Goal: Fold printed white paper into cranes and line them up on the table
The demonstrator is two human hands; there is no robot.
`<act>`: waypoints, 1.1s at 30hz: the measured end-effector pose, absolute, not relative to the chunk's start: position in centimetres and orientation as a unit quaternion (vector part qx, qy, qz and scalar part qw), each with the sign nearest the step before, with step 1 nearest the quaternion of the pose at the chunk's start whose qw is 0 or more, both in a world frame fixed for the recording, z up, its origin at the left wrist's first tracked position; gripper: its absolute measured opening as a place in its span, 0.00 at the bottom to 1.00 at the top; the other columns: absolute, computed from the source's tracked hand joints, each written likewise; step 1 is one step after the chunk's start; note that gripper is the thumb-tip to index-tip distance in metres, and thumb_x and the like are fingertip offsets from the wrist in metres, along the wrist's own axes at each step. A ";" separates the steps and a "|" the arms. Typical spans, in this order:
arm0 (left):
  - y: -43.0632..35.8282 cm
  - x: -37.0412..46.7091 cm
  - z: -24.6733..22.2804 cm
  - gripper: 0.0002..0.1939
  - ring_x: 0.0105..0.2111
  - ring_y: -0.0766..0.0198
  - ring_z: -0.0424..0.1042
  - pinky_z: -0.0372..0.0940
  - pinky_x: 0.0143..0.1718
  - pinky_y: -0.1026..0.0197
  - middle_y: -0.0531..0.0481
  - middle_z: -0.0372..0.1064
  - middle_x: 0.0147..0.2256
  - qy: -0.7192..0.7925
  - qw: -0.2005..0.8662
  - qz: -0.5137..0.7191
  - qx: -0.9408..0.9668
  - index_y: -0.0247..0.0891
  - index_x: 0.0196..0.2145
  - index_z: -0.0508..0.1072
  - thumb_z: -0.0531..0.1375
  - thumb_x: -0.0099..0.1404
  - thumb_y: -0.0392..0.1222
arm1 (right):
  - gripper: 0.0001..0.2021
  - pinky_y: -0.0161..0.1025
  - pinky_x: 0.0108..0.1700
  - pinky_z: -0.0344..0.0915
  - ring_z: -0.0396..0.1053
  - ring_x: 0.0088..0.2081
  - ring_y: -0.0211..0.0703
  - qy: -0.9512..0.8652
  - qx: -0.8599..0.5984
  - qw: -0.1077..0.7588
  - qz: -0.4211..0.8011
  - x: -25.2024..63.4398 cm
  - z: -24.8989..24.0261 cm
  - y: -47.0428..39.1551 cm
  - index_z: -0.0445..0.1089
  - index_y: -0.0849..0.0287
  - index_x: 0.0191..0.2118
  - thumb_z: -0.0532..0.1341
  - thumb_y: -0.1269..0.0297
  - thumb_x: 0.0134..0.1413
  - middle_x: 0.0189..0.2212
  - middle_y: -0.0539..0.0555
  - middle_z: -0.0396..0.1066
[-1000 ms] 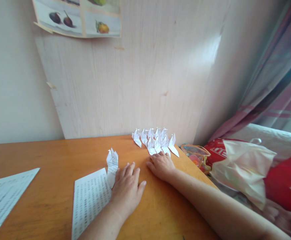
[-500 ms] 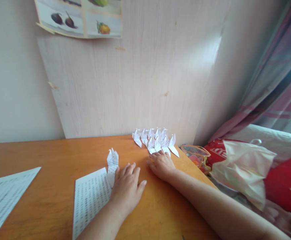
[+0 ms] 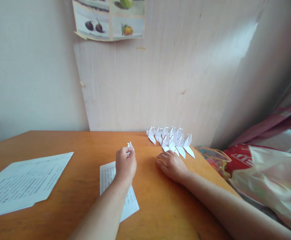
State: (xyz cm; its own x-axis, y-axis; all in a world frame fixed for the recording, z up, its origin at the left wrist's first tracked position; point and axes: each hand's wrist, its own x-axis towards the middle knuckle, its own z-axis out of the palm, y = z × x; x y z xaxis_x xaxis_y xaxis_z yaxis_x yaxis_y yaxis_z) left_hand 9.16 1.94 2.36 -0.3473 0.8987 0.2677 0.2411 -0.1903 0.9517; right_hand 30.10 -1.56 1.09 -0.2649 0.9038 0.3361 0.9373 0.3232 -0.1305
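2 hands on table, left hand pinching folded paper piece, right hand flat, empty.

Between my left hand and my right hand the orange table lies bare, an open lane. Just beyond my right hand the cluster of folded paper cranes blocks the way, with the wooden board upright behind it. Under my left hand lies a printed sheet; farther left, bare table, then a larger printed sheet.
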 end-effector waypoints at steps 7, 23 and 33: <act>3.3 7.0 2.9 0.11 0.35 0.61 0.70 0.64 0.37 0.57 0.52 0.69 0.33 0.561 0.399 0.666 0.288 0.37 0.37 0.71 0.59 0.55 0.42 | 0.13 0.38 0.47 0.63 0.70 0.44 0.45 -0.834 -0.502 0.227 0.004 26.5 1.4 -2.3 0.75 0.56 0.45 0.54 0.64 0.63 0.41 0.56 0.75; 3.1 8.1 2.7 0.05 0.24 0.66 0.65 0.59 0.28 0.62 0.55 0.65 0.23 0.521 0.446 0.666 0.294 0.37 0.28 0.69 0.59 0.52 0.39 | 0.15 0.32 0.33 0.62 0.72 0.36 0.40 -0.713 -0.614 0.304 0.148 18.5 4.3 6.5 0.73 0.58 0.47 0.60 0.64 0.54 0.37 0.53 0.77; 3.4 8.0 1.6 0.10 0.30 0.63 0.65 0.60 0.37 0.58 0.54 0.66 0.27 0.536 0.405 0.666 0.325 0.37 0.30 0.70 0.61 0.52 0.46 | 0.08 0.31 0.26 0.54 0.65 0.27 0.36 -0.730 -0.646 0.204 0.086 24.5 9.0 9.8 0.75 0.60 0.34 0.59 0.65 0.51 0.25 0.49 0.71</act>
